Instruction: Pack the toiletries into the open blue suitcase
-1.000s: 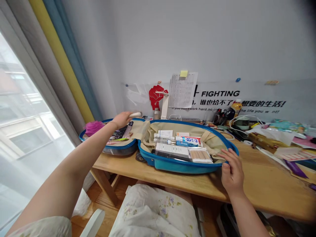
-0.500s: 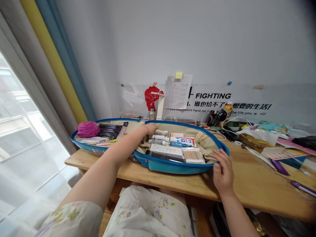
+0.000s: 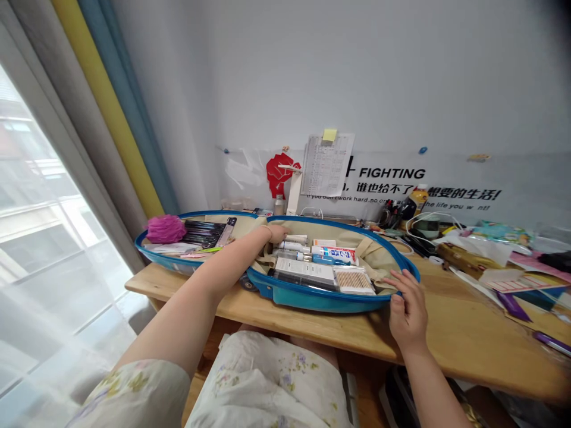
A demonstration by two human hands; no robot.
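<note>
A blue hard-shell case point(image 3: 330, 302) lies open on the wooden table, its two halves side by side. My left hand point(image 3: 277, 233) reaches into the right half at its left back, beside a white tube point(image 3: 295, 239); its fingertips are too small to make out. My right hand point(image 3: 408, 303) rests on the right rim with its fingers spread, holding nothing. Between my hands lie a toothpaste tube point(image 3: 335, 255), a blue bottle point(image 3: 330, 260), a white box point(image 3: 304, 270) and a pack of cotton swabs point(image 3: 354, 281). The left half holds a pink bath puff point(image 3: 165, 229) and a pack of black sticks point(image 3: 203, 233).
Behind the case stand a small jar point(image 3: 279, 205) and a white lamp point(image 3: 294, 191). Papers, cables, a yellow-labelled bottle point(image 3: 418, 199) and a purple pen point(image 3: 553, 343) crowd the table point(image 3: 450, 333) on the right. Curtains hang at the left.
The view has shifted slightly, so the case and table appear a little further right. My left hand has moved slightly within the case, while my right hand stays on the rim.
</note>
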